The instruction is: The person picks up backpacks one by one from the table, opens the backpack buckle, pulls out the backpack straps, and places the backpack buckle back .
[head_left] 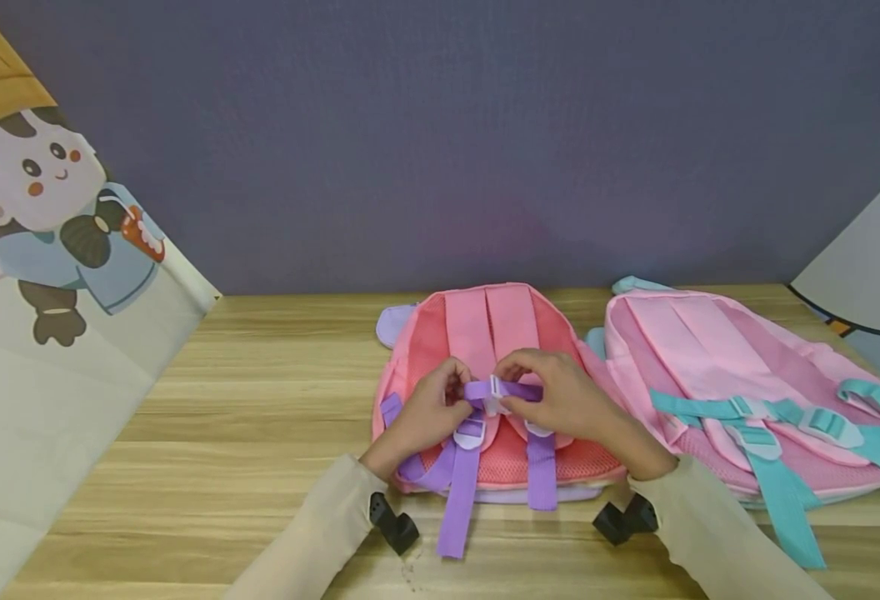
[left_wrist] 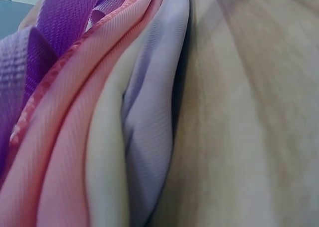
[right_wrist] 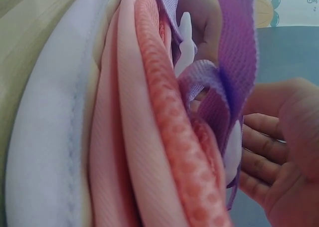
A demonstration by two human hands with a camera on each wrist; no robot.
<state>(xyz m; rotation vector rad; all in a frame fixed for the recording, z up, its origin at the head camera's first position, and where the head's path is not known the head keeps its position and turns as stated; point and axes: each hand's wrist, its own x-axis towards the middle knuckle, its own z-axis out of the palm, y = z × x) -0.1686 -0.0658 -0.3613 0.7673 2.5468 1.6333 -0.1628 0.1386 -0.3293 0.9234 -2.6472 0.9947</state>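
Observation:
A pink and coral backpack (head_left: 575, 333) lies with its shoulder straps facing up. Across those straps runs a purple chest strap (head_left: 479, 390) with a white buckle (head_left: 495, 398) at its middle. The left hand (head_left: 428, 408) pinches the purple strap just left of the buckle. From the other side, the right hand (head_left: 563, 396) holds the buckle between thumb and fingers. Purple webbing tails (head_left: 458, 508) hang below toward the table's front. In the right wrist view, purple webbing (right_wrist: 237, 52) rises beside the right hand (right_wrist: 294, 152). The left wrist view shows mostly the bag's layered side (left_wrist: 107, 147).
A second, light pink backpack (head_left: 717, 342) with teal straps (head_left: 785, 508) lies close on the right, against the first. Both rest on a wood-grain table (head_left: 260, 433). A dark panel (head_left: 440, 150) stands behind, and a cartoon-printed panel (head_left: 72, 375) borders the left.

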